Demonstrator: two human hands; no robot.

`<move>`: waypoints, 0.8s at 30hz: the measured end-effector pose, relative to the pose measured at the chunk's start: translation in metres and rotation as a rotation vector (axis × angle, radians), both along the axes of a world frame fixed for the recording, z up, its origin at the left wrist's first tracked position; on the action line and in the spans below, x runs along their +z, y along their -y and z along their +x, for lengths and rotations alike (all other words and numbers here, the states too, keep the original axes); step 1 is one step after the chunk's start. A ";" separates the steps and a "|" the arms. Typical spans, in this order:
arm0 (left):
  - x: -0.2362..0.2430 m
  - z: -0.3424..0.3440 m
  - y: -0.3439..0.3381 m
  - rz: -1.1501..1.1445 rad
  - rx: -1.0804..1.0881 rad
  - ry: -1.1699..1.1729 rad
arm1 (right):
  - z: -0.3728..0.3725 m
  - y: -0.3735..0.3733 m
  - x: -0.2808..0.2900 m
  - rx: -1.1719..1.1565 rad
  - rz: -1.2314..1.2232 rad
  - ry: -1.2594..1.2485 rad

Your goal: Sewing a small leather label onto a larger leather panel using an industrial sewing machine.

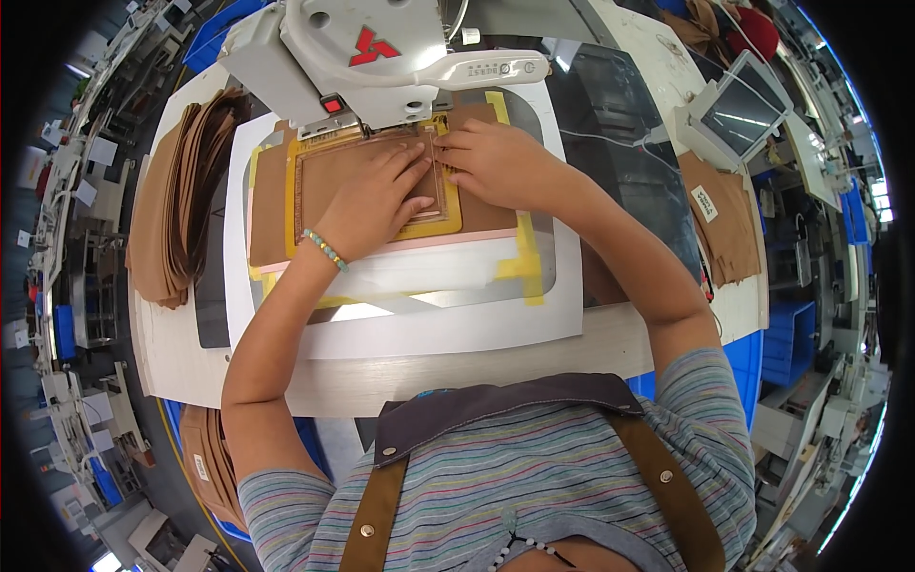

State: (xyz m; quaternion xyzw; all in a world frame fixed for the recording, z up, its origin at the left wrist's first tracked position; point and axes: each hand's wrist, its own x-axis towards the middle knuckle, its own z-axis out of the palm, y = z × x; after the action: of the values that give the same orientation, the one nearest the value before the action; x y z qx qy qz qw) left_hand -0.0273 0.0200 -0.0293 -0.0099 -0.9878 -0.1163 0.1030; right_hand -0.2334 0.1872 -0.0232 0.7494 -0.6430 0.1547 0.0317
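A brown panel [329,176] is seen lying flat within the window of a yellow frame [454,214]; from the frame's middle, twelve o'clock is taken toward the sewing machine [372,57]. The left hand [381,195] is laid palm down over the panel, its fingers stretched out and set close together, with nothing clamped. At two o'clock, the border of the frame is met by the fingertips of the right hand [500,160], whose thumb is held apart from the fingers; whether anything is pinched there cannot be told.

The panel could be skewed or creased if it were pressed harder by one hand than by the other. A fingertip could be caught if the machine were started, since both hands are placed just below its head. The frame could be shifted if the yellow tape [527,257] at four o'clock were to lift from the clear sheet [543,276].

Beneath, white paper [564,319] is spread on the table [353,386]. At nine o'clock, a stack of brown pieces [176,210] is stood nearly on edge; it could be toppled if it were brushed by an elbow. At three o'clock, a small screen [739,114] is propped, with a tagged brown bundle [729,229] set just below it. Farther out, at about four o'clock, a blue crate [791,338] is seen.
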 end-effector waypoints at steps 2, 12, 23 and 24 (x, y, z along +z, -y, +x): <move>0.000 0.000 0.003 -0.016 -0.007 -0.019 | -0.001 -0.014 0.006 0.011 -0.018 0.095; 0.006 0.021 0.025 -0.012 0.002 -0.091 | 0.018 -0.042 0.012 0.069 0.043 0.244; 0.010 0.054 0.021 0.058 -0.157 0.042 | 0.051 -0.031 -0.009 0.166 -0.110 0.182; 0.010 0.053 0.021 0.056 -0.166 0.058 | 0.052 -0.031 -0.009 0.161 -0.081 0.172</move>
State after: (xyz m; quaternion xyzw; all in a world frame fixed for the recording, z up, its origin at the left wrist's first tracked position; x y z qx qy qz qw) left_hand 0.0258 -0.0013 -0.0192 -0.0853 -0.9825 -0.1522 0.0645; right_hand -0.1814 0.2180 -0.0323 0.7805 -0.5745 0.2464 -0.0060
